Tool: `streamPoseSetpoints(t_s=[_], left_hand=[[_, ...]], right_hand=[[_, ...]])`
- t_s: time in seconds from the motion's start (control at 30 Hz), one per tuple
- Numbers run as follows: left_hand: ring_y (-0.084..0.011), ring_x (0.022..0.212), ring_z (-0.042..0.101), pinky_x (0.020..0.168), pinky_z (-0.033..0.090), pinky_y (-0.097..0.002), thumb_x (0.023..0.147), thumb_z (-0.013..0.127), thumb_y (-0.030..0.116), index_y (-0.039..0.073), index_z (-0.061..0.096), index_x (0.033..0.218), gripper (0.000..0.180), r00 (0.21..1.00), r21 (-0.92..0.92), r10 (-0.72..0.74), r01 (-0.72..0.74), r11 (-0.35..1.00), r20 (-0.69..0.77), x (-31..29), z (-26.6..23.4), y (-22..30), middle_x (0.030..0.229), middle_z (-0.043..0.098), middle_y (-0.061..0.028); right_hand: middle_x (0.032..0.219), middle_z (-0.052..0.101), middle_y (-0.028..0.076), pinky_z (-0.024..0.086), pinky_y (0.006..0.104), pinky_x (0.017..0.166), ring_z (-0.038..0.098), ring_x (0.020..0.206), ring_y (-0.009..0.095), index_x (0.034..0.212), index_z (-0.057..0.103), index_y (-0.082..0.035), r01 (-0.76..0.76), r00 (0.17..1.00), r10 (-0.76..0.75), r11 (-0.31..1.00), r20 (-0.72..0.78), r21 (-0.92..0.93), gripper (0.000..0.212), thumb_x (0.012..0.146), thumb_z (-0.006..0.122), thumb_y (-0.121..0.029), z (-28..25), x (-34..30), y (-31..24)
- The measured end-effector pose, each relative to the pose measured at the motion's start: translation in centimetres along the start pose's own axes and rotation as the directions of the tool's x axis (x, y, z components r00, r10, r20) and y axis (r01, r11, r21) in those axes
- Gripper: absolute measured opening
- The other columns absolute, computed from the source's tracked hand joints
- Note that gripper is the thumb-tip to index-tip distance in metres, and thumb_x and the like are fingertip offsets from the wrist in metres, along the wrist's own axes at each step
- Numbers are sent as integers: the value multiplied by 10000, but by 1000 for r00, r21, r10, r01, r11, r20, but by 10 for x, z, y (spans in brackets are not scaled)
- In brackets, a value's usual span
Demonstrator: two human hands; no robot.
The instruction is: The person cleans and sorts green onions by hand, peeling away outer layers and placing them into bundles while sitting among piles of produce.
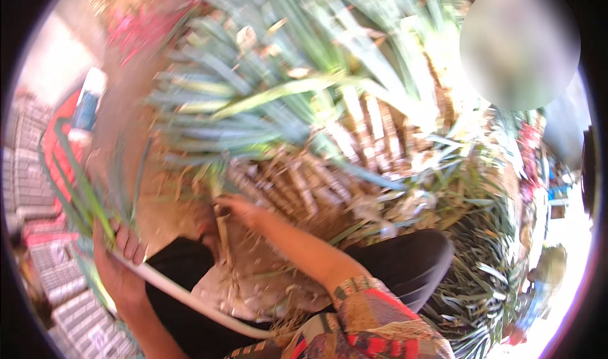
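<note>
My left hand (120, 258) is closed round a long green onion (180, 292). Its pale, stripped stalk slants down to the right across my dark-trousered leg, ending by a tuft of roots near my patterned sleeve. The green leaves (82, 191) fan out above that hand. In the middle, my right hand (239, 208) has its fingers bent together at the near edge of a big onion heap (304, 106). A dry, brownish leaf strip (225, 239) hangs from its fingertips, partly blurred.
Dark green leaf trimmings (478, 277) are piled at the right. Grey-white patterned stacks (57, 270) stand at the left, near a white-and-blue cylinder (88, 102) on something red. Another person (538, 296) is at the right edge; a second is blurred at upper right (519, 45).
</note>
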State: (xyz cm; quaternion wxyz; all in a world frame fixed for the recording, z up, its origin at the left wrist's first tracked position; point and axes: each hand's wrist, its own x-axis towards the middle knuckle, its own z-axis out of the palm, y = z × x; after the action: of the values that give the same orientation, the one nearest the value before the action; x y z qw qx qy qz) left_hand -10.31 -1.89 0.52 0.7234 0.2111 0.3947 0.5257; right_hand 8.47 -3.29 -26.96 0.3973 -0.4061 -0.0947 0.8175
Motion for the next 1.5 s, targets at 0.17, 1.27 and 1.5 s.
streamPoseSetpoints(t_s=[0.17, 1.27, 1.5], left_hand=[[-72, 467, 336, 380, 286, -216, 928, 426, 293, 84, 444, 857, 221, 998, 11, 6, -5, 1000, -57, -12, 16, -7, 604, 350, 13], [-88, 399, 299, 311, 224, -229, 901, 467, 248, 140, 341, 593, 350, 985, 18, -26, 24, 1000, 171, -20, 5, -19, 493, 299, 23], [-89, 390, 290, 320, 216, -230, 903, 481, 274, 147, 350, 561, 388, 959, -38, -36, 49, 998, 281, -22, 24, -35, 481, 324, 27]], right_hand=[[991, 575, 90, 410, 358, 761, 512, 945, 186, 1050, 575, -26, 16, 976, -103, 911, -191, -412, 356, 809, 598, -286, -47, 45, 11], [814, 598, 147, 434, 391, 637, 571, 723, 242, 1042, 550, 17, -117, 917, -345, 247, -200, -962, 479, 780, 577, -384, -21, -120, -57], [749, 592, 93, 447, 320, 599, 558, 659, 173, 1097, 558, -29, -39, 934, -294, 481, -203, -876, 449, 776, 592, -342, 54, -298, -90]])
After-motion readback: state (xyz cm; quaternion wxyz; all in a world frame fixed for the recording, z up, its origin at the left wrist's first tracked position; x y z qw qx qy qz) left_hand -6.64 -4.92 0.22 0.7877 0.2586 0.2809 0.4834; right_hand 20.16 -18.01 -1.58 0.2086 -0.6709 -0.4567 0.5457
